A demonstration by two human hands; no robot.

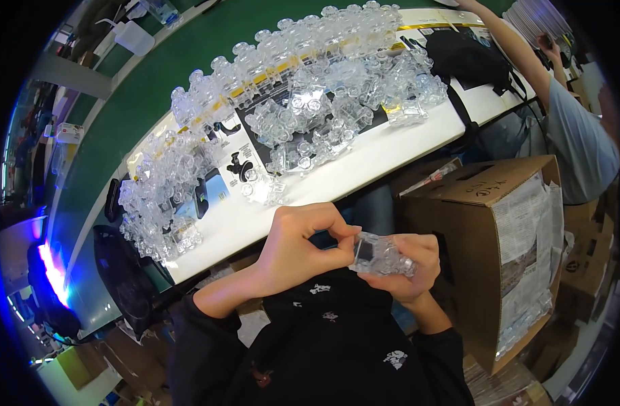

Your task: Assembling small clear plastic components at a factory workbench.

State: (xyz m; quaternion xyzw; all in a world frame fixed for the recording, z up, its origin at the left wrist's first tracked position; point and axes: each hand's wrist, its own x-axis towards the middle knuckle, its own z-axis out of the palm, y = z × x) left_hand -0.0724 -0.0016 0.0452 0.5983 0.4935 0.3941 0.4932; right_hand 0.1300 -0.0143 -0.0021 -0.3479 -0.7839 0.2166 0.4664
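Clear plastic part (383, 256), one only, joins two hands: left hand (298, 242) pinches one end, right hand (419, 265) clasps the other; dozens of clear pieces (308, 108) lie beyond.

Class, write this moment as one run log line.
left hand: at edge of clear plastic part; right hand: holding it; white table: clear pieces piled; cardboard box: rightward

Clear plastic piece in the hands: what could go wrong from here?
The clear plastic piece is held in front of the white table, not over it, so a slip of the right hand might drop it past the edge. The left-side pile of clear parts reaches near the table's edge; a bump from the left arm could knock some off.
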